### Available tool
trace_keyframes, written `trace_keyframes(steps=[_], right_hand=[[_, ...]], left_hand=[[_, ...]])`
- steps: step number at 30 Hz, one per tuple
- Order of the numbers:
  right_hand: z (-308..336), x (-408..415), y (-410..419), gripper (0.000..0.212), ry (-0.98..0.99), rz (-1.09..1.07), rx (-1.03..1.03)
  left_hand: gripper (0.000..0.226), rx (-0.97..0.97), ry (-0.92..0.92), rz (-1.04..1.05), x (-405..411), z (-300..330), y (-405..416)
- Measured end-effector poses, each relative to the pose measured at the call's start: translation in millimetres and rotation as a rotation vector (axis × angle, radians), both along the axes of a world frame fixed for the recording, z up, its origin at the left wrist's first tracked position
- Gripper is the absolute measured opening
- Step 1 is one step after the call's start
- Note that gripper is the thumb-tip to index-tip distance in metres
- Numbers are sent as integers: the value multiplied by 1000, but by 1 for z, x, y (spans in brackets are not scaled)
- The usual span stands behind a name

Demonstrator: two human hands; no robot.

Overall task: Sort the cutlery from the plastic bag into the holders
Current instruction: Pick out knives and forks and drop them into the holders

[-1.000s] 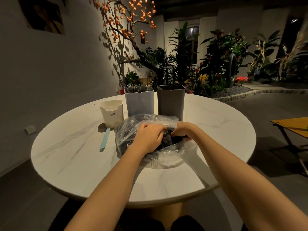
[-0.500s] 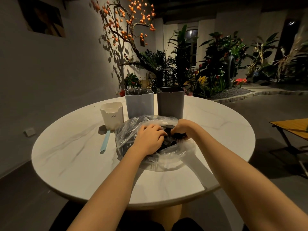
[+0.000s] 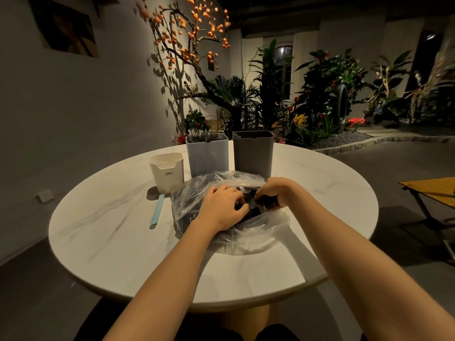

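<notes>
**Hands in the bag on a round marble worktop**

Head view: worktop point(image 3: 103, 232) in front of you is a round, pale slab with faint grey veining, lit warmly from above, on a tan pedestal. At its middle lies the clear plastic bag point(image 3: 197, 193), crumpled and open toward you, with dark cutlery point(image 3: 253, 211) heaped inside. Your left hand point(image 3: 221, 207) rests on the bag's mouth with fingers curled down into the pile; whether it actually has hold of a piece you cannot tell. Your right hand point(image 3: 275, 191) is curled tight at the bag's far rim, gripping the plastic and some dark cutlery.

Just behind the bag stand three holders: a small white holder point(image 3: 167, 172) on the left, a taller light grey holder point(image 3: 208, 155) with fork tines showing above its rim, and a dark grey holder point(image 3: 253, 153) beside it. A pale blue strip point(image 3: 157, 211) lies flat near the white holder.

Around you the room is dim: a plain grey wall with a picture point(image 3: 66, 33) and a socket point(image 3: 44, 195) on the left, a branch with orange fruit point(image 3: 194, 28), dense plants point(image 3: 320, 94) behind, and a wooden folding table point(image 3: 433, 190) to the right.
</notes>
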State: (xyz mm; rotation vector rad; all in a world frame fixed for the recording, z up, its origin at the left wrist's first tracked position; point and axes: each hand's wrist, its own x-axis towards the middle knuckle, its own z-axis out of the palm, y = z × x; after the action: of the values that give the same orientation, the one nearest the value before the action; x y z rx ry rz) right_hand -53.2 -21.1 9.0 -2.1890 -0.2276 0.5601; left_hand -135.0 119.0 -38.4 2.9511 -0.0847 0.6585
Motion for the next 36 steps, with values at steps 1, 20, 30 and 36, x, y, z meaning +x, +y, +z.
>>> trace_keyframes(steps=[1, 20, 30, 36], right_hand=[[0, 1, -2, 10, 11, -4, 17], [16, -4, -14, 15, -9, 113, -96], [20, -4, -16, 6, -90, 129, -270], [23, -3, -24, 17, -119, 140, -339]], left_hand=[[28, 5, 1, 1, 0, 0, 0], [26, -129, -203, -56, 1, 9, -14], [30, -163, -193, -54, 2, 19, -24], [27, -183, -190, -45, 2, 22, -29]])
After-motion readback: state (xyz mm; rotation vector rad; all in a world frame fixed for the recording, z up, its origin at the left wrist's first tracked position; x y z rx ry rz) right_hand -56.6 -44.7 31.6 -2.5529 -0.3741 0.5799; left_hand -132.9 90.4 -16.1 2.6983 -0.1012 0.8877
